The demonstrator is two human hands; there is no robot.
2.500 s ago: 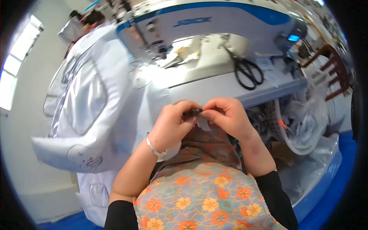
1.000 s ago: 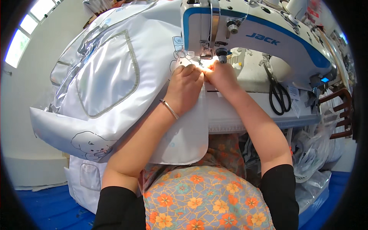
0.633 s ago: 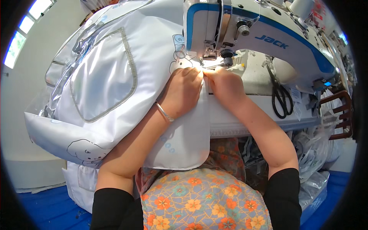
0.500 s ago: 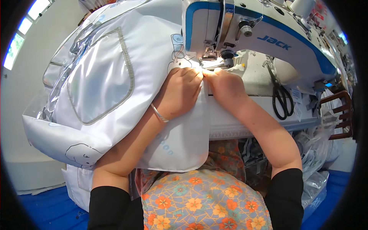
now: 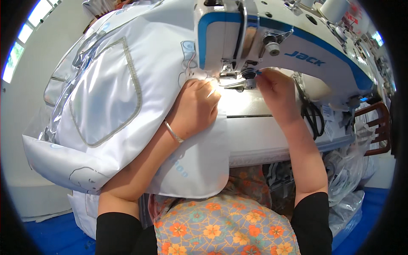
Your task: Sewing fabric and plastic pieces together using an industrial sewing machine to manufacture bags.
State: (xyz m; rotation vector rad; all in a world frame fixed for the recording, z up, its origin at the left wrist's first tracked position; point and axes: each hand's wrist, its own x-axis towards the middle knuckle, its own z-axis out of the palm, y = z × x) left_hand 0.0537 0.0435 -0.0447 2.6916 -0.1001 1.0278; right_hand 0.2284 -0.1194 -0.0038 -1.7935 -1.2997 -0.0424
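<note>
My left hand [image 5: 197, 102] is closed on the edge of a large white printed fabric piece [image 5: 161, 46], beside the lit needle area of a white and blue sewing machine [image 5: 221, 42]. The fabric drapes over my left forearm, and its rounded corner hangs toward my lap. Beneath the machine's arm, my right hand [image 5: 278, 91] is off the cloth, its fingers bent together by the dark round knob [image 5: 250, 74] near the presser foot. A small blue bit shows at those fingertips; what they hold I cannot make out.
Black-handled scissors [image 5: 313, 121] lie right of my right forearm, partly hidden by it. White thread cones [image 5: 333, 9] stand at the machine's back. Clear plastic bags [image 5: 348, 178] and a brown wooden chair [image 5: 374, 127] are at the right. A floral apron [image 5: 225, 225] covers my lap.
My right hand has let go of the fabric and moved right and slightly up, under the machine arm. My left hand and the fabric have shifted slightly left, with the fabric edge lower.
</note>
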